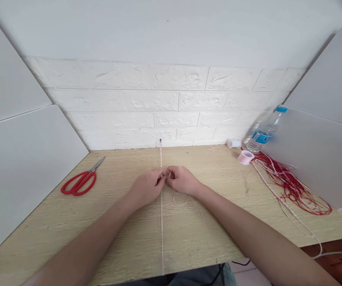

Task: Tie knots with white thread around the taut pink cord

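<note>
A pale pink braided cord (160,154) runs from a dark fixing point at the foot of the wall toward me. Below my hands it continues as straight light strands (162,230) down past the table's front edge. My left hand (148,184) pinches the cord at the lower end of the braided part. Right beside it, my right hand (181,178) has thumb and finger closed on a thin thread. A loose thread end (199,208) curls on the table below my right hand. The exact crossing of the threads is hidden by my fingertips.
Red-handled scissors (80,182) lie at left. At right are a pink thread spool (245,157), a white spool (234,143), a water bottle (263,133) and tangled red cords (296,190). White panels (323,155) stand at both sides; a brick-patterned wall (135,101) rises behind.
</note>
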